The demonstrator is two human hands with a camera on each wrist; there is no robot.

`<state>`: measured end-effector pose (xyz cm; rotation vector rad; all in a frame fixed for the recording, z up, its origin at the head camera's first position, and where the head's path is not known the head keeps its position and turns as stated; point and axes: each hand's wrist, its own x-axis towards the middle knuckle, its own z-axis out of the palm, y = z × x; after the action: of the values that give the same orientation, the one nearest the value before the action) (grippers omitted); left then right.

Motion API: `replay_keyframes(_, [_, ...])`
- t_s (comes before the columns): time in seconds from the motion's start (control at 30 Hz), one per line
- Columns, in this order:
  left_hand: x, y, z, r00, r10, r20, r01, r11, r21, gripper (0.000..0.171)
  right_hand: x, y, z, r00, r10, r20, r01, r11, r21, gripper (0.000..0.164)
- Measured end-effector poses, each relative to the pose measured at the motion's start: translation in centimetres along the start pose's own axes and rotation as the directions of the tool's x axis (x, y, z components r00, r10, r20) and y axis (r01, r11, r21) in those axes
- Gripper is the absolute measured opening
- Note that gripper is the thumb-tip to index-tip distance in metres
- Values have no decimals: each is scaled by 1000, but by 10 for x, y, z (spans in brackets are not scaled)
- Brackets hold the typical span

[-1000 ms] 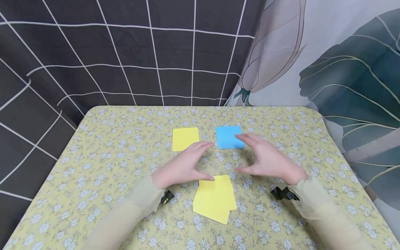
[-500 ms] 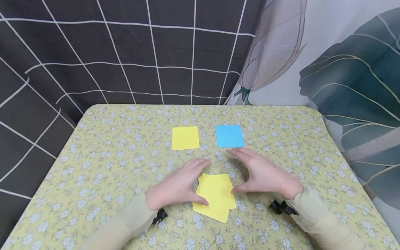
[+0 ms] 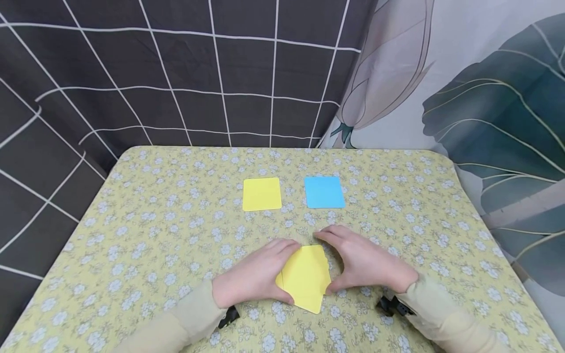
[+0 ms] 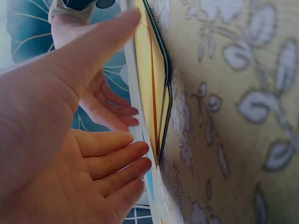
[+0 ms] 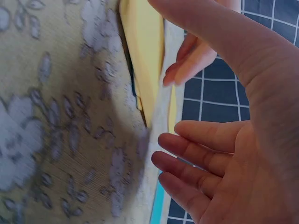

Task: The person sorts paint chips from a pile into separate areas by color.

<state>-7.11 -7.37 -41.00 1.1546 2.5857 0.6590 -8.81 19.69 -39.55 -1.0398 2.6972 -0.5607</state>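
A loose stack of several yellow cards point(image 3: 306, 277) with rounded corners lies on the floral cloth, its edges not lined up. My left hand point(image 3: 258, 273) curves around the left side of the stack, thumb at its lower left edge and fingers by its top left corner. On the other side, my right hand point(image 3: 368, 260) has its thumb tip right at the stack's right edge, the fingers spread apart beyond the top right corner. Both wrist views show relaxed, slightly bent fingers beside the cards point(image 4: 148, 79), with nothing gripped.
Farther back lie a single yellow card point(image 3: 262, 194) and, to its right, a blue card point(image 3: 324, 192). The table's cloth point(image 3: 154, 235) is yellow with pale flowers. Behind it hang a dark grid-patterned curtain point(image 3: 176, 59) and a leaf-print curtain point(image 3: 507, 113).
Both hands have come down toward me and closer together, from over the cloth behind the stack to its two sides. The stack's cards have shifted closer together.
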Motion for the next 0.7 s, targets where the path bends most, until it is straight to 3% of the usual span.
replay_keyframes(0.7, [-1,-2,1,1000,-13,21,14,1000,-26,103,1,2,11,999,-44,19,44,999,21,96])
